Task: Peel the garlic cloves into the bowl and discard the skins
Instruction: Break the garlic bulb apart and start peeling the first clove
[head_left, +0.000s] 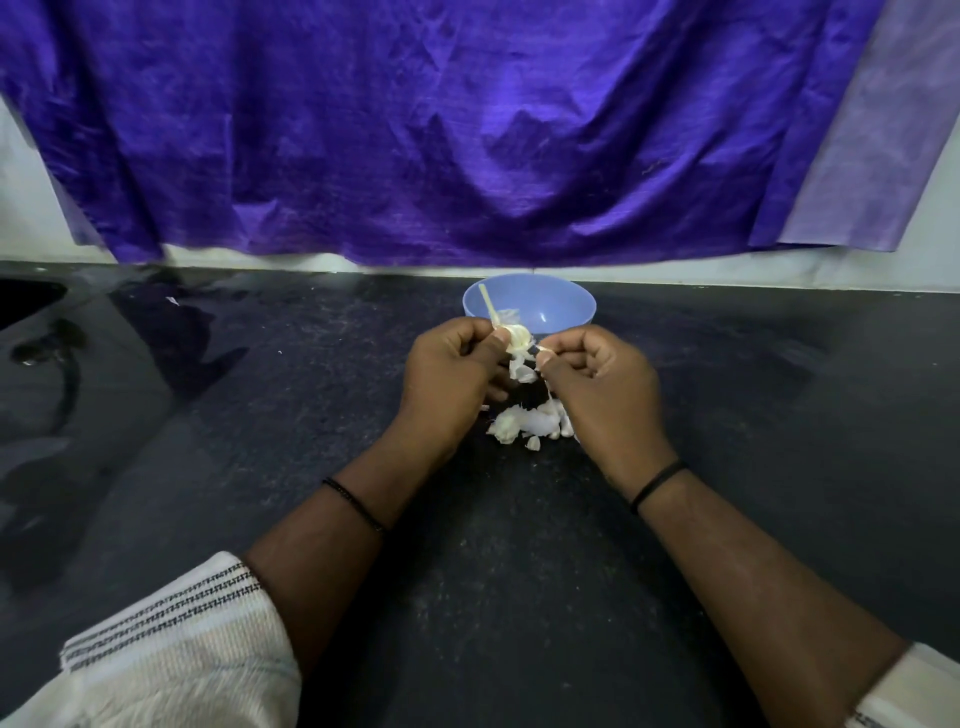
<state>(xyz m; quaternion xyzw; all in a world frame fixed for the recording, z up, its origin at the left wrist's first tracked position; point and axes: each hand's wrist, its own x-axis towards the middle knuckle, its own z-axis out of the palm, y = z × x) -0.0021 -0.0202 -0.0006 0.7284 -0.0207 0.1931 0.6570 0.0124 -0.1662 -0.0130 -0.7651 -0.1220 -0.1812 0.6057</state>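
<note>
Both hands' grips, left hand (451, 375) and right hand (597, 379), pinch garlic (518, 339) before the bowl (530, 306).

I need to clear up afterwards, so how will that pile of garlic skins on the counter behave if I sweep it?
The garlic skins look thin and papery, so probably very light, floppy and apt to scatter on the counter.

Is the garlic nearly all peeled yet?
Not yet. Some loose skins already lie on the counter. The left hand holds a garlic piece by its stalk while the right hand pulls skin off. The blue bowl looks almost empty, and the skins aren't thrown away.
</note>
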